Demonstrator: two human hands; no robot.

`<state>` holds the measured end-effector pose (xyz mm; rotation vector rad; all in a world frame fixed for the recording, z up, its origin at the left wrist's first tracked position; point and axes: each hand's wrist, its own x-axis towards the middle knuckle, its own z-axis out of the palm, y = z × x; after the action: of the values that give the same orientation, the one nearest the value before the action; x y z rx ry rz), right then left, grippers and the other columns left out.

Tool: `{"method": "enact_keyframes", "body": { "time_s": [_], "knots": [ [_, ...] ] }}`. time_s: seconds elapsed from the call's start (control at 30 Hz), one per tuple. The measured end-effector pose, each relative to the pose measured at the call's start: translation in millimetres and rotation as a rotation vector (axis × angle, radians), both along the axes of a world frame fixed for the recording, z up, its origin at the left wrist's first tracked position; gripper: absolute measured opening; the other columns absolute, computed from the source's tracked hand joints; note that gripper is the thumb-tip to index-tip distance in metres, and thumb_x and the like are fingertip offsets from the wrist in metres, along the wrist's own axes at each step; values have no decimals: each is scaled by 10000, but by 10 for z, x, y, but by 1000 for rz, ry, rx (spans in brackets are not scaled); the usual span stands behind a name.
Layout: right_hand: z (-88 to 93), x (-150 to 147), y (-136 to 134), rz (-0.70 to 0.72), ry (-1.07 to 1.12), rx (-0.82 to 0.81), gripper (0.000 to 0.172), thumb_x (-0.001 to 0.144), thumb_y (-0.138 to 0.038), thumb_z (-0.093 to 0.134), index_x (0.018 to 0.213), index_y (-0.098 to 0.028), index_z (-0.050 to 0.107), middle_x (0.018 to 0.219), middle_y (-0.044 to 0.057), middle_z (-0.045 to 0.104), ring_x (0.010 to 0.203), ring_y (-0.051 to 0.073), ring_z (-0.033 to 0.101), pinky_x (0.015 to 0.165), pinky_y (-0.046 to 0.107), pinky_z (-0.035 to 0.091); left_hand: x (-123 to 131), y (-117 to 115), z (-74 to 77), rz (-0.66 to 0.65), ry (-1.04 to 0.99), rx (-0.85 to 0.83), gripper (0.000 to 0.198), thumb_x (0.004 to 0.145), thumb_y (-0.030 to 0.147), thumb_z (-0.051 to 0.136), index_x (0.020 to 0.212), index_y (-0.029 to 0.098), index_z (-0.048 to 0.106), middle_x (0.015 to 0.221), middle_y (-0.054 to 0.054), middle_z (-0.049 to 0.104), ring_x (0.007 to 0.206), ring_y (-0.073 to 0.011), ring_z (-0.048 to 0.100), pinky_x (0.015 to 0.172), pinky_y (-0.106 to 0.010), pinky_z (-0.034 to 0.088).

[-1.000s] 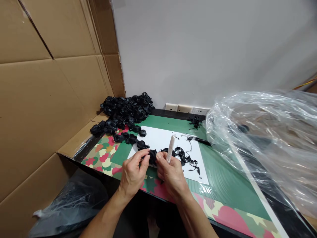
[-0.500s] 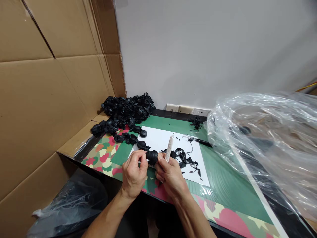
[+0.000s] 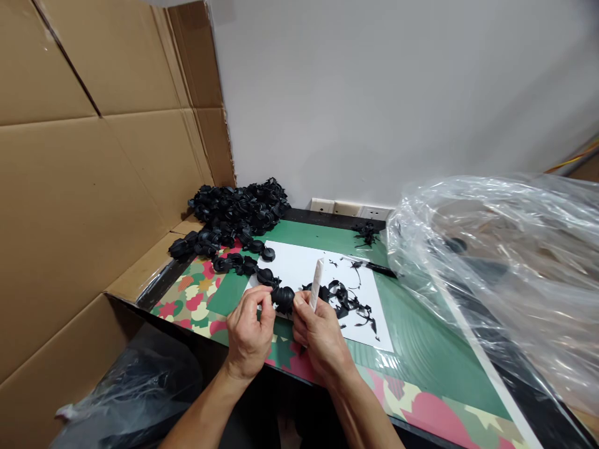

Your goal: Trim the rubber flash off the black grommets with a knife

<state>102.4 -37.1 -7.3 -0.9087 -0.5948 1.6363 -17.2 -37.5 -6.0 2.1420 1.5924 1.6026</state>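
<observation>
Between my two hands is a ribbed black rubber piece [image 3: 283, 300], round in outline, above the near edge of a white sheet [image 3: 292, 259]. My left hand [image 3: 250, 327] is closed, thumb and fingertips pinching its left side. My right hand [image 3: 321, 330] is closed too; its thumb touches the right side of the piece. A white-wrapped stick-like handle [image 3: 317, 284] rises from the right fist, and its lower end is hidden in the fingers. Curled black scraps [image 3: 346, 302] lie on the sheet to the right, and similar ribbed pieces [image 3: 266, 275] lie just behind the left hand.
A large heap of black rubber pieces [image 3: 238, 209] fills the back left corner beside a cardboard wall [image 3: 116, 156]. A black pen-like tool [image 3: 384, 269] lies across the sheet's right edge. Clear plastic sheeting [image 3: 491, 249] covers the right side. Sockets [image 3: 346, 209] line the wall behind.
The view has shifted slightly. Both hands keep the black rubber piece between them, with almost the same grip; the white handle stays in the right hand.
</observation>
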Motion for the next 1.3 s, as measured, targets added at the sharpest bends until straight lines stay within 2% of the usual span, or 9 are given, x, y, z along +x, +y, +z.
{"method": "enact_keyframes", "body": {
  "time_s": [0.17,0.37,0.53,0.6,0.7,0.83,0.97,1.17,1.3],
  "knots": [
    [-9,1,3,32,29,33,413,678,-487,729,695,-201,431,417,-155,260,363,6,130,337,139,143,-7,6,0,-4,-29,-33,137,858,131,486,870,185,611,890,-85,730,816,-171,690,728,-263,531],
    [-49,0,21,55,71,62,409,652,-478,765,674,-177,490,437,-141,283,353,0,149,325,146,156,3,28,23,-20,-234,-186,139,825,234,538,843,182,666,857,-67,742,714,-167,684,662,-262,537],
    [-59,58,23,20,96,45,381,642,-459,779,723,-142,584,501,-105,382,345,-12,154,312,146,148,-28,144,86,-53,-795,-547,172,713,318,636,645,162,610,560,-14,650,463,-143,613,421,-219,455],
    [-34,103,12,-17,116,26,386,626,-462,788,710,-142,590,521,-92,417,341,-16,165,307,142,150,-46,186,129,-119,-1029,-660,190,647,301,681,603,150,575,541,-8,632,458,-150,627,392,-203,436],
    [16,171,-14,-50,147,-11,406,617,-494,785,672,-139,596,549,-70,473,329,-20,194,301,137,165,-65,205,171,-158,-1194,-733,191,580,248,724,615,127,580,590,-21,656,472,-153,648,380,-189,435],
    [55,238,-43,-83,164,10,437,645,-557,747,646,-137,625,542,-47,513,319,8,297,313,167,291,-74,188,163,-178,-1236,-741,199,569,241,742,616,113,597,587,-26,663,474,-150,651,382,-189,452],
    [54,291,-58,-98,154,74,473,687,-603,699,654,-132,669,539,-19,536,407,70,457,441,232,447,-72,181,153,-192,-1245,-740,223,552,254,767,596,118,597,532,-14,646,480,-153,654,389,-185,459],
    [29,334,-72,-75,136,81,543,740,-671,598,653,-138,662,542,2,546,443,85,454,430,209,380,-60,167,183,-186,-1249,-736,259,516,275,793,588,116,601,528,-10,643,472,-149,647,387,-187,458],
    [11,338,-83,-58,99,78,576,725,-721,560,681,-151,629,542,-4,576,344,48,360,340,175,272,-66,166,179,-180,-1235,-730,263,511,287,793,583,118,605,539,-14,647,475,-148,646,395,-190,459]
  ]
}}
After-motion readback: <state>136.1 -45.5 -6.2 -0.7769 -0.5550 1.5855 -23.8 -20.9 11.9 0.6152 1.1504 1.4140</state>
